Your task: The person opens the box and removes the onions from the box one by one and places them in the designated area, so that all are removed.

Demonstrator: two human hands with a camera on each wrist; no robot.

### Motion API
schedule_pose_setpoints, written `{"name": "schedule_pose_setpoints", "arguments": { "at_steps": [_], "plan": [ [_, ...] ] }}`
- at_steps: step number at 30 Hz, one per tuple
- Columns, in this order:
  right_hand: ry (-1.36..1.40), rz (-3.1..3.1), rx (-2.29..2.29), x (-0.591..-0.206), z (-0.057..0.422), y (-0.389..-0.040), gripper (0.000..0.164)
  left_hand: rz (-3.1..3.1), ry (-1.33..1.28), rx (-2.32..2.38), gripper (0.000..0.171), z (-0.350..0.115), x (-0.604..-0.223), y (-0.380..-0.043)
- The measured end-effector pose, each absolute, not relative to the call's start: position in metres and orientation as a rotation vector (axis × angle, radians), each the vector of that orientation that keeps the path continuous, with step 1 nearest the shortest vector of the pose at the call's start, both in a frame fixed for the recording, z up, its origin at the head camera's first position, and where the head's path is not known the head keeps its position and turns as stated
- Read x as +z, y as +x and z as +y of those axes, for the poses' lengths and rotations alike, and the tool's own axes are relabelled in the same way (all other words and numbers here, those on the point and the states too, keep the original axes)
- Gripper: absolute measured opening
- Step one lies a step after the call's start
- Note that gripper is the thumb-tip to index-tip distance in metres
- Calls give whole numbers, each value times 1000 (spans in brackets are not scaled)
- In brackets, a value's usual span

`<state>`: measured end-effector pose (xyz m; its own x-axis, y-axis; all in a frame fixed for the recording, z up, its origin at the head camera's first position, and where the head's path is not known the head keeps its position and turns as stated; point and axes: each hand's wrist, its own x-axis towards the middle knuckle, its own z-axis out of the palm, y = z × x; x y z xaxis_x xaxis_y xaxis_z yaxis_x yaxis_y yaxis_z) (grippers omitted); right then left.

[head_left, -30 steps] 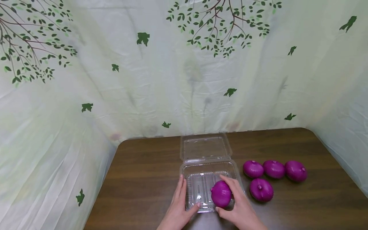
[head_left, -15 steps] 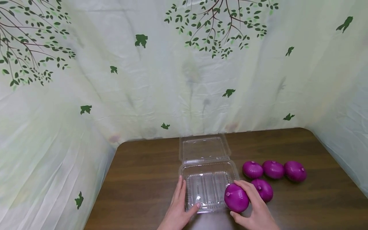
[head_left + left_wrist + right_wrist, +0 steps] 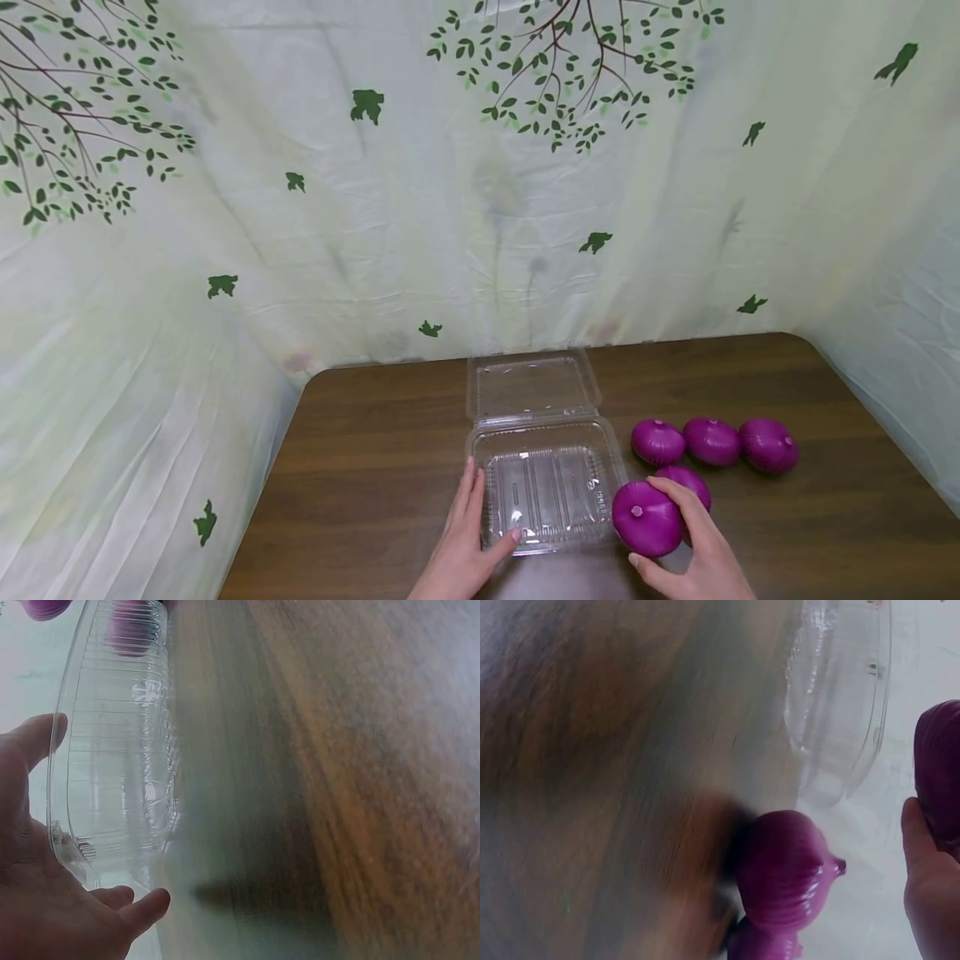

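My right hand (image 3: 705, 546) grips a glossy purple onion (image 3: 645, 518), its thumb and fingers on either side. The onion is raised at the clear plastic container's (image 3: 543, 487) right front corner; in the right wrist view this onion (image 3: 939, 765) is well apart from the container. My left hand (image 3: 467, 542) rests at the container's left front corner, fingers straight along the left side and thumb at the front rim. In the left wrist view, the spread left hand (image 3: 52, 885) touches the rim. Nothing lies inside the container. Behind the held onion, another purple onion (image 3: 688, 481) is partly hidden.
Three more purple onions stand in a row at the right: a left one (image 3: 657, 442), a middle one (image 3: 712, 442) and a right one (image 3: 769, 445). The container's hinged lid (image 3: 532, 387) lies back toward the leaf-print curtain (image 3: 487, 192). Everything stands on a brown wooden table (image 3: 360, 483).
My right hand has lifted the onion out from over the container and carried it right, toward the other onions. The left hand stays at the container's corner.
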<state>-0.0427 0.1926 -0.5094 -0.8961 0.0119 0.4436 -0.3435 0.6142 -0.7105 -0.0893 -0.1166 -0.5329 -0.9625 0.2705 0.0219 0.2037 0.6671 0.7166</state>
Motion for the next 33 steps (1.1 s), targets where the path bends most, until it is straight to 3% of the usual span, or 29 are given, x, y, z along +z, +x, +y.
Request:
{"name": "schedule_pose_setpoints", "arguments": {
  "at_steps": [17, 33],
  "plan": [
    [-138, -2714, 1170, -487, 216, -29, 82, 2773, 392, 1197, 97, -117, -531, -89],
    [115, -2414, 1142, -506, 254, -37, 101, 2770, 405, 1185, 98, -119, -531, -88]
  ]
}}
